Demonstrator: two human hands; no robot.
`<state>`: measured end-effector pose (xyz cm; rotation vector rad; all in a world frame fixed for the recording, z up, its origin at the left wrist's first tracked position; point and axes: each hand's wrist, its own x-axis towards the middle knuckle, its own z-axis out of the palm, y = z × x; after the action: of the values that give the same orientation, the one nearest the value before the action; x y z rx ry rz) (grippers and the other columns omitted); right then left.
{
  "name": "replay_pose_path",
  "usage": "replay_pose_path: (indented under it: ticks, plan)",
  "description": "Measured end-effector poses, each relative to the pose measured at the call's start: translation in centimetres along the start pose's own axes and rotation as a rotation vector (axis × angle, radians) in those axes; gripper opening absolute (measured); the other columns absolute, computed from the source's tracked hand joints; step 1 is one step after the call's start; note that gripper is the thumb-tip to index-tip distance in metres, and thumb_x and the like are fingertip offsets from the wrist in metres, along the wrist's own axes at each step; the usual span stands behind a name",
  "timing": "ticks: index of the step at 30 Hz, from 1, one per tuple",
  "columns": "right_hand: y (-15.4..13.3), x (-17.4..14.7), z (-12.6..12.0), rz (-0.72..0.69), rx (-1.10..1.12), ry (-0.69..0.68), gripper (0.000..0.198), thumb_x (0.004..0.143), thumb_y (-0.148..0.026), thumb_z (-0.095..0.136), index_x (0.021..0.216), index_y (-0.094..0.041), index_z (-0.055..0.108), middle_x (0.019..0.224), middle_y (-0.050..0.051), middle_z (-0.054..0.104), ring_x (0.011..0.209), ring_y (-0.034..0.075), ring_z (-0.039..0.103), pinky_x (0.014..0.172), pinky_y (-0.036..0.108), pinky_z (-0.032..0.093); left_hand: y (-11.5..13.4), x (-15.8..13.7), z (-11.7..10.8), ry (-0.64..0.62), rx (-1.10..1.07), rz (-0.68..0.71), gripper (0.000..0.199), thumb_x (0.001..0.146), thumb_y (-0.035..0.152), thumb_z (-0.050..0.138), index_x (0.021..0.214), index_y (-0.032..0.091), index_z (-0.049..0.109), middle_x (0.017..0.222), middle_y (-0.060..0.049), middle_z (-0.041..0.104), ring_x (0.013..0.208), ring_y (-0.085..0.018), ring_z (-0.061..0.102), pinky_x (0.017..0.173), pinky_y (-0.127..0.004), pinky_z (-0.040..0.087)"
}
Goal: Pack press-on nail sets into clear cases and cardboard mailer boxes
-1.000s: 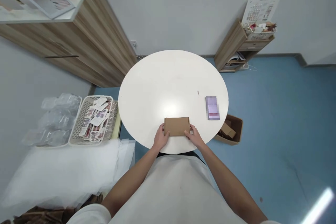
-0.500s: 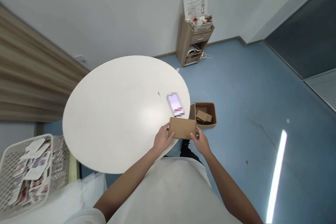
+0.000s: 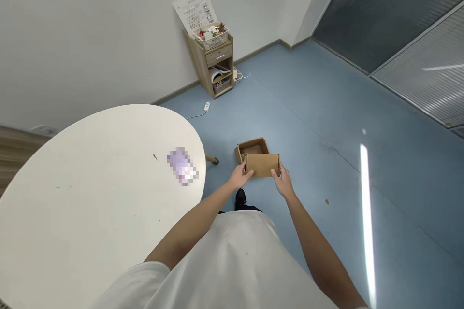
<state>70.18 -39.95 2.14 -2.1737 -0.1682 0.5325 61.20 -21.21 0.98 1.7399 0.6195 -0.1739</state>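
Observation:
A small brown cardboard box (image 3: 262, 165), its lid closed, is held level in front of me between both hands. My left hand (image 3: 240, 176) grips its left end, thumb on the near edge. Around the right end is my right hand (image 3: 283, 181), its thumb on the near edge too. Below and beyond it, a larger open cardboard box (image 3: 251, 144) stands on the floor. The held box hides its near part; brown cardboard shows inside.
To the left is a round white table (image 3: 108, 169) with a blurred-out phone (image 3: 182, 165) near its edge. A small wooden cabinet (image 3: 199, 60) carrying a basket (image 3: 213, 38) stands by the wall. A power strip (image 3: 207, 106) lies on the blue floor (image 3: 308, 164).
My view and body have turned right, away from the table. The held box has moved off the table's edge and now overlaps the open box on the floor.

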Motion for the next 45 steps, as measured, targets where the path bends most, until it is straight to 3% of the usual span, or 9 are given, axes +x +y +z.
replay_pose_path:
  ticks: [3, 5, 11, 15, 20, 24, 28, 37, 45]
  plan:
    - [1.5, 0.8, -0.5, 0.082, -0.053, 0.036, 0.075, 0.071, -0.057, 0.046, 0.132, -0.017, 0.029, 0.134, 0.012, 0.033, 0.125, 0.028, 0.028, 0.1, 0.042, 0.025, -0.3, 0.8, 0.3, 0.038, 0.052, -0.078, 0.061, 0.07, 0.043, 0.057, 0.123, 0.016, 0.042, 0.117, -0.013, 0.051, 0.104, -0.025, 0.05, 0.086, -0.034, 0.038]
    - [3.0, 0.7, -0.3, 0.088, -0.045, 0.035, 0.072, 0.072, -0.055, 0.044, 0.132, -0.018, 0.029, 0.133, 0.012, 0.034, 0.12, 0.027, 0.036, 0.096, 0.04, 0.032, -1.2, 0.0, -0.2, 0.076, 0.078, -0.15, 0.063, 0.066, 0.041, 0.061, 0.12, 0.013, 0.044, 0.122, -0.016, 0.048, 0.114, -0.029, 0.042, 0.09, -0.035, 0.035]
    - [5.6, -0.7, 1.6, 0.018, -0.017, -0.068, 0.063, 0.074, -0.048, 0.045, 0.128, -0.018, 0.034, 0.124, 0.013, 0.045, 0.089, 0.022, 0.058, 0.078, 0.037, 0.045, -4.5, -7.0, -3.7, 0.148, -0.031, -0.298, 0.059, 0.066, 0.046, 0.06, 0.115, 0.016, 0.048, 0.117, -0.015, 0.053, 0.101, -0.026, 0.054, 0.079, -0.032, 0.043]
    - [2.5, -1.2, 4.1, -0.132, 0.013, -0.202, 0.056, 0.074, -0.045, 0.046, 0.122, -0.017, 0.04, 0.119, 0.013, 0.05, 0.076, 0.019, 0.058, 0.075, 0.038, 0.046, -6.0, -12.4, -6.2, 0.279, -0.142, -0.369, 0.06, 0.067, 0.047, 0.058, 0.117, 0.017, 0.046, 0.118, -0.015, 0.052, 0.097, -0.024, 0.056, 0.076, -0.031, 0.045]
    - [-5.6, -3.3, 9.7, -0.386, 0.135, -0.42, 0.046, 0.075, -0.044, 0.047, 0.11, -0.016, 0.051, 0.1, 0.012, 0.06, 0.072, 0.018, 0.056, 0.068, 0.036, 0.048, -6.7, -18.7, -8.2, 0.505, -0.288, -0.3, 0.055, 0.073, 0.049, 0.052, 0.118, 0.018, 0.046, 0.115, -0.011, 0.053, 0.095, -0.02, 0.056, 0.075, -0.028, 0.046]
    - [-11.7, -8.1, 14.9, -0.559, 0.166, -0.633, 0.036, 0.076, -0.043, 0.047, 0.099, -0.017, 0.057, 0.087, 0.009, 0.063, 0.077, 0.019, 0.057, 0.07, 0.034, 0.047, -8.0, -23.8, -9.5, 0.682, -0.345, -0.252, 0.052, 0.074, 0.047, 0.051, 0.116, 0.017, 0.048, 0.111, -0.011, 0.054, 0.089, -0.018, 0.056, 0.071, -0.028, 0.046]
    - [-14.9, -15.0, 19.9, -0.613, 0.176, -0.798, 0.03, 0.075, -0.042, 0.048, 0.089, -0.018, 0.059, 0.078, 0.006, 0.062, 0.072, 0.017, 0.057, 0.068, 0.033, 0.047, -11.1, -29.2, -10.7, 0.824, -0.383, -0.231, 0.049, 0.073, 0.044, 0.052, 0.113, 0.016, 0.05, 0.108, -0.011, 0.056, 0.085, -0.017, 0.057, 0.066, -0.027, 0.046]
    - [-14.9, -29.3, 28.7, -0.586, -0.013, -1.269, 0.029, 0.073, -0.042, 0.05, 0.091, -0.02, 0.058, 0.078, 0.004, 0.061, 0.065, 0.015, 0.055, 0.06, 0.029, 0.046, -17.6, -41.1, -12.5, 1.094, -0.465, -0.265, 0.046, 0.072, 0.04, 0.053, 0.109, 0.013, 0.052, 0.103, -0.012, 0.059, 0.083, -0.017, 0.058, 0.074, -0.03, 0.046]
    - [-16.2, -33.3, 34.8, -0.644, -0.389, -1.543, 0.035, 0.071, -0.037, 0.052, 0.103, -0.023, 0.054, 0.09, 0.003, 0.06, 0.065, 0.013, 0.054, 0.062, 0.03, 0.045, -23.2, -48.4, -12.9, 1.184, -0.474, -0.445, 0.055, 0.07, 0.048, 0.053, 0.116, 0.019, 0.049, 0.114, -0.011, 0.054, 0.092, -0.023, 0.056, 0.076, -0.033, 0.044]
